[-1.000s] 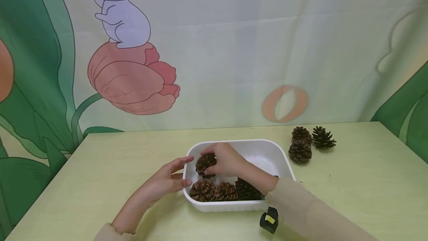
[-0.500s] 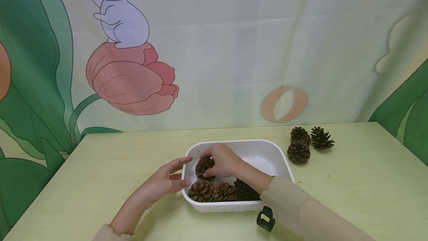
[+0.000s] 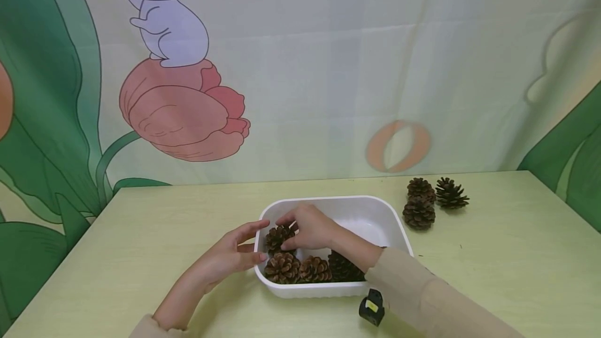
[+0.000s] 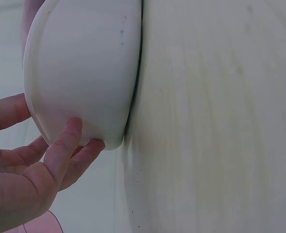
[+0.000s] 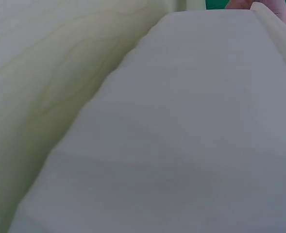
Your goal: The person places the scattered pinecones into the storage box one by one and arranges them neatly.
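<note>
The pine cone (image 3: 278, 237) was brown and woody, its scales spread open. It sat low inside the white tray (image 3: 375, 207), at the tray's left end, close against the left wall, just behind a row of three more cones. The right hand (image 3: 310, 227) covered its right side from above, fingers (image 3: 285, 218) curled over its top. The tray was a shallow rounded-corner rectangle of smooth white plastic, standing flat on the counter (image 3: 155, 223), its far right part bare. The left hand (image 3: 225, 257) touched the tray's outer left wall with relaxed fingers, thumb (image 4: 65, 145) pressed against the curved corner.
</note>
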The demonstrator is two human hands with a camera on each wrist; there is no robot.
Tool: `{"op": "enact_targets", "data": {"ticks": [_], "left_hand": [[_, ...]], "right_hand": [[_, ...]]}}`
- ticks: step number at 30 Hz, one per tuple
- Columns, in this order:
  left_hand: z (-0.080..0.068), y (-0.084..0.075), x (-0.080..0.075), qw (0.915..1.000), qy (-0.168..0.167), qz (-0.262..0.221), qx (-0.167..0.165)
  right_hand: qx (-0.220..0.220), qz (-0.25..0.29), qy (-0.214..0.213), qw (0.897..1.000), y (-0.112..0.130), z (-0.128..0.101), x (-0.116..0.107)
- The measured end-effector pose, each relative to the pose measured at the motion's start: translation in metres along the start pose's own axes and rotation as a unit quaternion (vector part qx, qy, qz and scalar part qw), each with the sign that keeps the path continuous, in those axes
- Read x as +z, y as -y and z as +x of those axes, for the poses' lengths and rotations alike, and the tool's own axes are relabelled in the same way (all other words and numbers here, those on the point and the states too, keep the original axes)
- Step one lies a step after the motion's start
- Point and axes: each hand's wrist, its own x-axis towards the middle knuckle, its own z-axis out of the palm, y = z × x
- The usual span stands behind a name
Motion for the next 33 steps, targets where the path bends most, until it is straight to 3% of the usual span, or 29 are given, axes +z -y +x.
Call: {"op": "enact_targets", "data": {"ticks": [15, 33], "left_hand": [[-0.001, -0.001, 0.0, 1.0, 0.005, -0.006, 0.005], [0.001, 0.003, -0.001, 0.9999, -0.005, 0.004, 0.009]], "right_hand": [[0.025, 0.021, 0.004, 0.999, 0.002, -0.003, -0.004], [0.039, 0.101, -0.019, 0.994, -0.013, -0.042, -0.047]]}}
